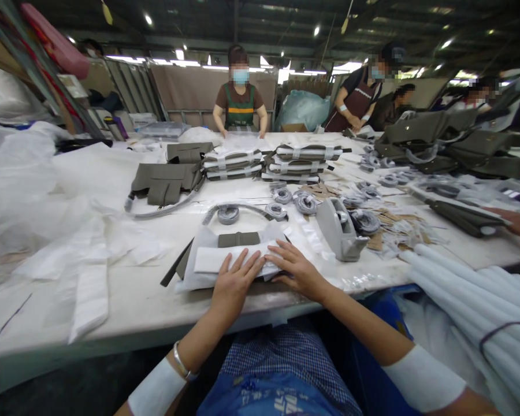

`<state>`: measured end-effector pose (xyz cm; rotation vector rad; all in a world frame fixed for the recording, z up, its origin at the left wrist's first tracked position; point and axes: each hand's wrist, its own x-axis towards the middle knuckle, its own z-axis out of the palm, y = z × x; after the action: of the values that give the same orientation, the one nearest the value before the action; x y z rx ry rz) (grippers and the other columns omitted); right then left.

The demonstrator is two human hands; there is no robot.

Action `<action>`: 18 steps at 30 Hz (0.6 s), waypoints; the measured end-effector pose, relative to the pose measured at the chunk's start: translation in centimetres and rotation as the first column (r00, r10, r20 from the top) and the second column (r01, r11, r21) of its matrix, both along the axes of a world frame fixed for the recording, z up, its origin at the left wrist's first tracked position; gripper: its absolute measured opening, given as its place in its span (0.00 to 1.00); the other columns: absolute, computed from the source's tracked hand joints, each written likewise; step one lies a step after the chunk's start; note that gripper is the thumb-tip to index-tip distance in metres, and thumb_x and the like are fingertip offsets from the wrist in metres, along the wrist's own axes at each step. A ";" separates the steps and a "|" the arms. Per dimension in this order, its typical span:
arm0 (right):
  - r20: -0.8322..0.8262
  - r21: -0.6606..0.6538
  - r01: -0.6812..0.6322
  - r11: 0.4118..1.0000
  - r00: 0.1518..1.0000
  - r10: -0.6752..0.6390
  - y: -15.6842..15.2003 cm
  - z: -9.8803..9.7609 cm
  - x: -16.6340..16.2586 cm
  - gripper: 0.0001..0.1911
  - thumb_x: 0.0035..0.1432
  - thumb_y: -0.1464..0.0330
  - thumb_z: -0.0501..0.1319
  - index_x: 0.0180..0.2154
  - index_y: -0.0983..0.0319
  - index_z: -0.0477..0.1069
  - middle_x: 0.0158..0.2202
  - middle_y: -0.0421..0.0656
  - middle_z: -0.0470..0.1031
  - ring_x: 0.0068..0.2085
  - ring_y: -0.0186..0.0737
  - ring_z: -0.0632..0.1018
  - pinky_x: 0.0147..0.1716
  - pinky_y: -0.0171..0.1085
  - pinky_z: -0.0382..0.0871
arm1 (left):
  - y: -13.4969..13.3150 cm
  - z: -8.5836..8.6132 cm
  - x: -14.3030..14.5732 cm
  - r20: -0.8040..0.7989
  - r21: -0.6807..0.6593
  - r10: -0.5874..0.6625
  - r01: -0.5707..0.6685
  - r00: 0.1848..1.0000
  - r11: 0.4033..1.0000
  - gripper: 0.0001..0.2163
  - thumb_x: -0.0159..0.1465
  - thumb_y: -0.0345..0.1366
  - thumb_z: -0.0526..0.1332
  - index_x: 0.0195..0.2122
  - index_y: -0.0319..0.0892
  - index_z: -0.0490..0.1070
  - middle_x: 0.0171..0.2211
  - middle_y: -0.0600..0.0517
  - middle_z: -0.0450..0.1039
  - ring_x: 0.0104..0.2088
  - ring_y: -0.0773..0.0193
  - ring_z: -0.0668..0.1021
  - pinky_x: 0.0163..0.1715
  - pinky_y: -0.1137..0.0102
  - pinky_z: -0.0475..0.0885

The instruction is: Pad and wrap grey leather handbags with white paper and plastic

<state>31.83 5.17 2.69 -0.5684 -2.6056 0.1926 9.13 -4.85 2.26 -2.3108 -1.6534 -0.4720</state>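
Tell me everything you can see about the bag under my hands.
The bag looks olive and leather-like, lying on the table, mostly covered by white wrapping and a white strip. A dark part juts leftward; a grey strap arches behind. Your left hand and right hand rest on its covering.

olive bag (238,238) | lying flat, partly covered | white strip (207,260) across it

You're seeing smooth white wrapping (205,261) — paper or thin foam, hard to tell — and a matt, leathery-looking bag (238,238), while your metal bracelet (181,361) is gleaming.
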 end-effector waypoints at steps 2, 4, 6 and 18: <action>0.020 0.056 -0.001 0.998 1.000 0.000 -0.3 0.2 0.0 0.32 0.61 0.70 0.62 0.65 0.58 0.61 0.68 0.49 0.60 0.70 0.52 0.55 0.67 0.58 0.51 | 0.0 0.1 0.0 -0.007 0.007 0.002 -0.002 1.000 1.000 0.29 0.66 0.21 0.49 0.67 0.50 0.57 0.66 0.51 0.61 0.66 0.54 0.63 0.62 0.48 0.62; 0.033 0.115 -0.022 0.993 0.999 0.018 -0.6 0.5 0.0 0.31 0.61 0.72 0.59 0.65 0.57 0.61 0.67 0.48 0.61 0.70 0.51 0.56 0.67 0.60 0.48 | -0.1 0.2 0.1 -0.011 0.011 0.007 -0.007 1.000 1.000 0.29 0.66 0.21 0.49 0.67 0.50 0.57 0.66 0.51 0.61 0.66 0.55 0.63 0.61 0.49 0.62; -0.016 0.172 -0.058 0.983 0.998 0.062 -0.9 0.6 0.0 0.27 0.63 0.74 0.56 0.62 0.55 0.64 0.63 0.45 0.68 0.68 0.47 0.62 0.67 0.59 0.48 | 0.0 0.3 0.1 -0.012 0.015 0.009 -0.009 1.000 1.000 0.29 0.67 0.22 0.49 0.67 0.50 0.57 0.66 0.52 0.61 0.66 0.55 0.63 0.61 0.49 0.63; -0.261 0.223 -0.077 0.972 0.956 0.136 -3.4 0.6 0.2 0.17 0.64 0.76 0.56 0.51 0.57 0.74 0.47 0.41 0.82 0.50 0.37 0.80 0.64 0.48 0.59 | -0.1 0.5 0.1 -0.008 -0.026 0.011 -0.012 1.000 1.000 0.31 0.66 0.21 0.49 0.68 0.52 0.54 0.67 0.55 0.57 0.67 0.56 0.61 0.62 0.50 0.60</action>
<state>32.03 1.75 3.24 -0.3008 -2.3484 0.0247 9.19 -4.95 2.76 -2.3173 -1.6782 -0.4409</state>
